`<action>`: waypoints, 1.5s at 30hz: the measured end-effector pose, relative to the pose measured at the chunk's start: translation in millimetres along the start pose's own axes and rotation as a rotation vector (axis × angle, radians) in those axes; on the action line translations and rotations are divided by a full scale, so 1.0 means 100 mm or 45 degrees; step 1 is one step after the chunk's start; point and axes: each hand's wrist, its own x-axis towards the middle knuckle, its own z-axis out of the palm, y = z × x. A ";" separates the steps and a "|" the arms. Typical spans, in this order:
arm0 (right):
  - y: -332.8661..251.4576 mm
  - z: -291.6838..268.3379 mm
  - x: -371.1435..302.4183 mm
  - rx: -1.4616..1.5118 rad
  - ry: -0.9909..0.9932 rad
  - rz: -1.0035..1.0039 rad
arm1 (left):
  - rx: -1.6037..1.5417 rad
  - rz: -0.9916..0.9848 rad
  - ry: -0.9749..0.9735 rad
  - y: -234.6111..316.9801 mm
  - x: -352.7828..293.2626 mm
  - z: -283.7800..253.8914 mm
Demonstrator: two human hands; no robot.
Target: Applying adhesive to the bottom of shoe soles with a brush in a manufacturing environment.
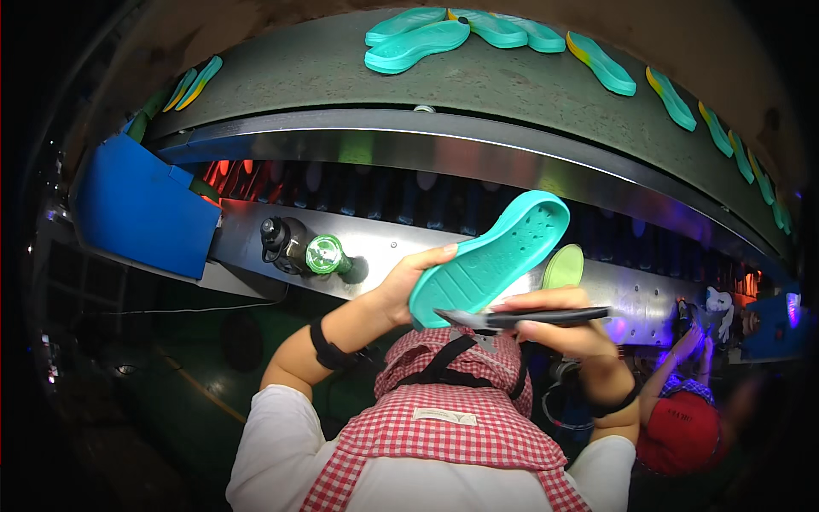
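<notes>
Head view: from my remote seat I see a turquoise shoe sole (490, 256) raised above the person's lap and in front of the steel shelf (384, 243), its toe end pointing up and to the right. The left hand (405, 286) is partly closed around the sole's left edge, with a finger along the near face; I cannot make out how the rest of its fingers sit behind. The right hand (567, 326) is closed around a slim black-handled tool (546, 317), pinched between thumb and fingers. Its grey blade (465, 319) lies across the heel end, though I cannot tell whether the tip touches the rim or only passes in front of it.

I judge the work on this one sole to be under way: it is in the grip, the tool is at its lower edge, and it has not yet been set down. How much of the rim is finished I cannot read from here. More turquoise soles (418, 47) lie on the grey conveyor belt (281, 90), several showing yellow sides; whether they are done or waiting, nothing tells me. A pale green sole-shaped piece (563, 266) rests on the shelf, touched by neither hand as far as I can see. Near the shelf's left end, a dark bottle (288, 247) stands beside a green-topped container (325, 253).
</notes>
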 end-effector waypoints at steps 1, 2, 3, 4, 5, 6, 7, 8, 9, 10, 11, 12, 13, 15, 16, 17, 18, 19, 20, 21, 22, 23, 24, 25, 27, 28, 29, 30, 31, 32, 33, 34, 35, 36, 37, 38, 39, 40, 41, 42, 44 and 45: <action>0.09 0.10 0.07 -0.166 0.089 -0.038 | -0.154 0.031 0.049 -0.04 0.03 0.05; 0.23 0.10 0.10 -0.075 0.197 -0.066 | -0.092 0.038 -0.026 -0.07 0.06 -0.03; 0.35 0.13 0.14 0.020 0.292 -0.092 | -0.091 0.042 -0.024 -0.08 0.05 -0.06; 0.42 0.17 0.13 -0.047 0.370 -0.104 | -0.145 0.058 -0.014 -0.08 0.04 -0.08; 0.46 0.18 0.15 -0.048 0.367 -0.105 | -0.199 0.073 -0.005 -0.08 0.04 -0.11; 0.49 0.18 0.17 -0.126 0.418 -0.167 | -0.253 0.074 -0.051 -0.09 0.07 -0.19; 0.50 0.18 0.18 -0.205 0.470 -0.230 | -0.253 0.080 -0.052 -0.12 0.07 -0.25; 0.51 0.20 0.20 -0.208 0.466 -0.232 | -0.262 0.101 -0.038 -0.14 0.07 -0.29; 0.51 0.23 0.21 -0.267 0.509 -0.269 | -0.273 0.118 -0.025 -0.15 0.06 -0.30; 0.52 0.25 0.21 -0.325 0.552 -0.306 | -0.276 0.119 -0.027 -0.16 0.06 -0.30; 0.55 0.23 0.22 -0.329 0.551 -0.304 | -0.307 0.128 -0.034 -0.16 0.05 -0.30; 0.58 0.21 0.23 -0.491 0.603 -0.385 | -0.337 0.137 -0.041 -0.16 0.05 -0.30; 0.59 0.19 0.24 -0.653 0.652 -0.465 | -0.338 0.138 -0.044 -0.16 0.05 -0.31; 0.58 0.18 0.27 -0.688 0.664 -0.456 | -0.295 0.145 -0.010 -0.17 0.05 -0.35; 0.58 0.19 0.29 -0.789 0.698 -0.530 | -0.297 0.146 -0.010 -0.18 0.05 -0.37; 0.58 0.20 0.31 -0.891 0.731 -0.605 | -0.304 0.160 0.022 -0.19 0.05 -0.39; 0.60 0.17 0.33 -0.894 0.730 -0.605 | -0.311 0.173 0.054 -0.20 0.05 -0.39; 0.64 0.13 0.34 -0.963 0.796 -0.618 | -0.312 0.175 0.052 -0.21 0.04 -0.37; 0.67 0.09 0.36 -1.033 0.862 -0.631 | -0.308 0.169 0.102 -0.22 0.03 -0.34; 0.68 0.07 0.39 -1.034 0.863 -0.632 | -0.301 0.160 0.152 -0.22 0.02 -0.32; 0.69 0.05 0.42 -1.117 0.899 -0.645 | -0.300 0.160 0.150 -0.24 0.01 -0.33; 0.70 0.02 0.46 -1.200 0.935 -0.658 | -0.319 0.132 0.153 -0.27 0.00 -0.35; 0.74 -0.03 0.48 -1.329 0.974 -0.678 | -0.340 0.105 0.156 -0.30 -0.01 -0.37; 0.77 -0.09 0.53 -1.398 1.007 -0.665 | -0.339 0.110 0.155 -0.32 -0.02 -0.38; 0.79 -0.04 0.56 -1.457 0.955 -0.644 | -0.320 0.109 0.107 -0.34 -0.03 -0.39; 0.79 0.04 0.57 -1.499 0.902 -0.655 | -0.319 0.119 0.106 -0.32 -0.04 -0.38; 0.77 0.15 0.56 -1.541 0.849 -0.666 | -0.318 0.142 0.144 -0.30 -0.04 -0.37; 0.71 0.25 0.56 -1.559 0.811 -0.679 | -0.319 0.167 0.187 -0.30 -0.07 -0.37; 0.69 0.31 0.55 -1.509 0.812 -0.674 | -0.319 0.180 0.191 -0.30 -0.10 -0.40; 0.70 0.32 0.52 -1.442 0.782 -0.649 | -0.314 0.178 0.198 -0.31 -0.12 -0.44; 0.70 0.33 0.52 -1.374 0.751 -0.629 | -0.306 0.180 0.205 -0.30 -0.15 -0.47; 0.69 0.36 0.53 -1.371 0.739 -0.645 | -0.304 0.199 0.209 -0.29 -0.17 -0.48; 0.65 0.40 0.53 -1.350 0.712 -0.641 | -0.315 0.208 0.233 -0.29 -0.20 -0.48; 0.61 0.44 0.53 -1.329 0.681 -0.638 | -0.327 0.221 0.259 -0.28 -0.22 -0.48; 0.57 0.47 0.54 -1.325 0.663 -0.655 | -0.329 0.243 0.265 -0.27 -0.24 -0.49; 0.53 0.49 0.54 -1.367 0.674 -0.672 | -0.361 0.223 0.233 -0.26 -0.27 -0.49; 0.50 0.52 0.54 -1.412 0.689 -0.688 | -0.391 0.199 0.197 -0.25 -0.28 -0.49; 0.47 0.60 0.54 -1.469 0.648 -0.663 | -0.396 0.213 0.188 -0.23 -0.29 -0.48; 0.52 0.67 0.58 -1.519 0.602 -0.794 | -0.399 0.230 0.191 -0.21 -0.28 -0.48; 0.53 0.76 0.60 -1.582 0.569 -0.825 | -0.420 0.287 0.231 -0.19 -0.26 -0.47; 0.53 0.93 0.64 -1.682 0.468 -0.855 | -0.390 0.375 0.247 -0.16 -0.27 -0.48; 0.53 0.97 0.65 -1.680 0.462 -0.858 | -0.393 0.380 0.250 -0.14 -0.30 -0.52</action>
